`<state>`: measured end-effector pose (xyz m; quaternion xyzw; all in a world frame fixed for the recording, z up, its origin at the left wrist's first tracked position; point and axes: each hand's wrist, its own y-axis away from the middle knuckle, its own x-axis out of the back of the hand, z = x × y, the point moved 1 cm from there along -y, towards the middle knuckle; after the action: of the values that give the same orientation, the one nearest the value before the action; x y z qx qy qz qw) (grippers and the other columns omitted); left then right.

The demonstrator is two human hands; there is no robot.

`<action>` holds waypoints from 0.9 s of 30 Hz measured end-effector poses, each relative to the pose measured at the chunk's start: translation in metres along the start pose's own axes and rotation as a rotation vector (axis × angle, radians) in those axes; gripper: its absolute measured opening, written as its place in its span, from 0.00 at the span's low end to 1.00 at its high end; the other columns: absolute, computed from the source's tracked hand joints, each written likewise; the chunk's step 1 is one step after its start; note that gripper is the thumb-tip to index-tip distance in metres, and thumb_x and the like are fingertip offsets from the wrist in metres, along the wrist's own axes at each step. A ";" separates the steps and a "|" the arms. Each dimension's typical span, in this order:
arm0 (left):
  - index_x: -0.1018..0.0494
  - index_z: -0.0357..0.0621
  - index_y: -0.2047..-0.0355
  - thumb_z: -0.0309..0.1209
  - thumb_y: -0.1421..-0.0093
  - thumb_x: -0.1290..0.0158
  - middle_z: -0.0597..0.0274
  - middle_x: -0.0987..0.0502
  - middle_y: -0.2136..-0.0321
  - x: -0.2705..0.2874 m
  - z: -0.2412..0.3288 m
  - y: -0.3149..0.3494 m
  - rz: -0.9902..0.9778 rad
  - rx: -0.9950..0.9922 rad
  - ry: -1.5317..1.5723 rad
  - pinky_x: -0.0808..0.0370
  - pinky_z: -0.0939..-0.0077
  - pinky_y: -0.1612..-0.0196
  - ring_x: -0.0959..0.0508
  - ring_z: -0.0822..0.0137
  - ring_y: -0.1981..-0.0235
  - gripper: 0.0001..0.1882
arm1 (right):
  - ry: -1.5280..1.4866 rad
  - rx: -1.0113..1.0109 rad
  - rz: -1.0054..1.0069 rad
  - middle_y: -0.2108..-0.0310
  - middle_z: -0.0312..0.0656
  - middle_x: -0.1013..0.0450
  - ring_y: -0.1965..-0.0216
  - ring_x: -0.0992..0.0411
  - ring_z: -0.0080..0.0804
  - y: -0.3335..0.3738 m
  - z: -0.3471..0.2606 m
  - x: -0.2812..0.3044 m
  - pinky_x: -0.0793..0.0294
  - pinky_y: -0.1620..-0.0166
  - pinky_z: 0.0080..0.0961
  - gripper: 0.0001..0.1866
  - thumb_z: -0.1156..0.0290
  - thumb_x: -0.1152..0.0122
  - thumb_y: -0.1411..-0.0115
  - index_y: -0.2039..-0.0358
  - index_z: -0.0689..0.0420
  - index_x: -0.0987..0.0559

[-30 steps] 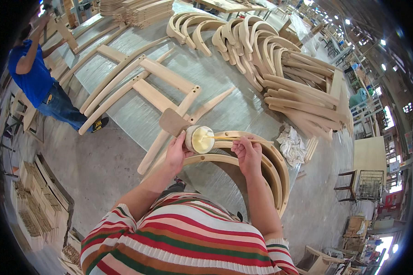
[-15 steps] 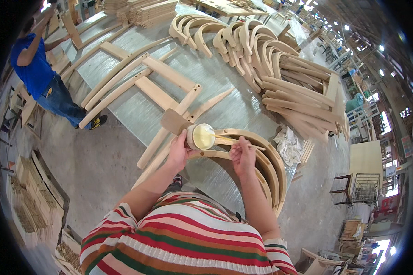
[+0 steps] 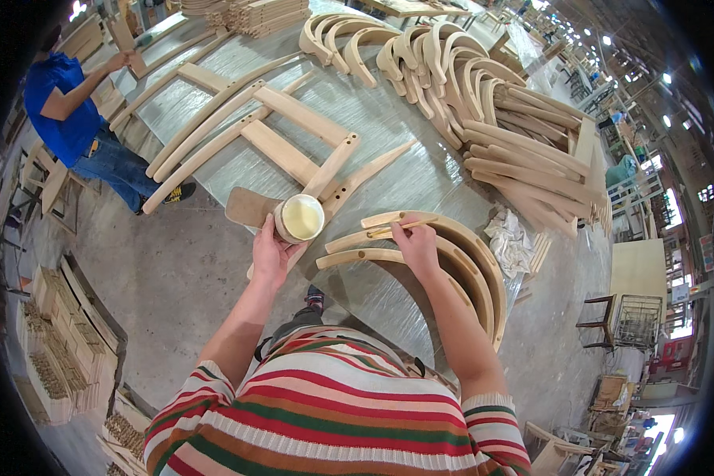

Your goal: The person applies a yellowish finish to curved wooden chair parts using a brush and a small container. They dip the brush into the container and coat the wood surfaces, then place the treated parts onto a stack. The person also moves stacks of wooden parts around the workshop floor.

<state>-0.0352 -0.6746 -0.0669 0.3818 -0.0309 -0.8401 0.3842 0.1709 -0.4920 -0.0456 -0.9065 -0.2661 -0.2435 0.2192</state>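
Note:
My left hand (image 3: 270, 252) grips a round tub (image 3: 282, 227) of pale yellow, glue-like paste, tilted so its mouth faces me. A flat brown wooden piece (image 3: 248, 207) sticks out beside the tub; whether my fingers hold it too is hidden. In my right hand (image 3: 417, 247) a thin stick (image 3: 383, 232) is pinched, its tip pointing left. That stick lies at the holes near the end of a curved wooden part (image 3: 454, 255). Beside it is another curved wooden part (image 3: 355, 255), closer to me, with small holes along its edge.
Assembled wooden frames (image 3: 293, 163) rest on the plastic-covered table (image 3: 401, 186), left of centre. Farther back are stacked curved pieces (image 3: 420, 63) and a pile of wooden slats (image 3: 523, 163). A crumpled white cloth (image 3: 509, 242) sits at right. A person in blue (image 3: 63, 111) stands at far left.
My left hand has carried the tub left and nearer to me, apart from the stick. My right hand has brought the stick from the tub down to the curved part. The person at left lowered an arm.

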 end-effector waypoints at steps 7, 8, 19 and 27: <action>0.39 0.40 0.49 0.43 0.34 0.67 0.56 0.30 0.54 0.010 0.001 0.005 0.033 0.017 -0.017 0.23 0.67 0.59 0.24 0.63 0.58 0.21 | 0.104 0.056 -0.113 0.85 0.48 0.36 0.81 0.35 0.46 -0.005 -0.016 -0.005 0.36 0.75 0.36 0.10 0.69 0.45 0.45 0.77 0.61 0.33; 0.39 0.40 0.49 0.43 0.34 0.67 0.56 0.30 0.54 0.010 0.000 0.005 0.030 0.019 -0.023 0.23 0.67 0.59 0.24 0.63 0.58 0.21 | 0.103 0.057 -0.103 0.85 0.48 0.36 0.81 0.35 0.47 -0.007 -0.015 -0.007 0.36 0.75 0.37 0.10 0.69 0.45 0.45 0.77 0.61 0.33; 0.39 0.41 0.50 0.43 0.35 0.64 0.57 0.30 0.55 -0.001 0.003 0.002 0.020 0.031 -0.037 0.23 0.68 0.61 0.24 0.65 0.59 0.21 | 0.241 0.141 -0.115 0.81 0.51 0.34 0.74 0.32 0.52 -0.011 -0.026 -0.010 0.35 0.71 0.40 0.09 0.69 0.49 0.43 0.74 0.60 0.34; 0.41 0.40 0.50 0.43 0.35 0.63 0.55 0.30 0.55 -0.003 -0.004 -0.001 -0.017 0.033 -0.015 0.22 0.68 0.61 0.24 0.64 0.59 0.21 | 0.344 0.144 -0.175 0.77 0.52 0.31 0.72 0.31 0.53 -0.008 -0.037 -0.009 0.33 0.68 0.43 0.08 0.69 0.51 0.42 0.73 0.59 0.34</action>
<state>-0.0316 -0.6708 -0.0680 0.3820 -0.0445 -0.8456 0.3702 0.1475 -0.5088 -0.0195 -0.8071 -0.3190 -0.3932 0.3036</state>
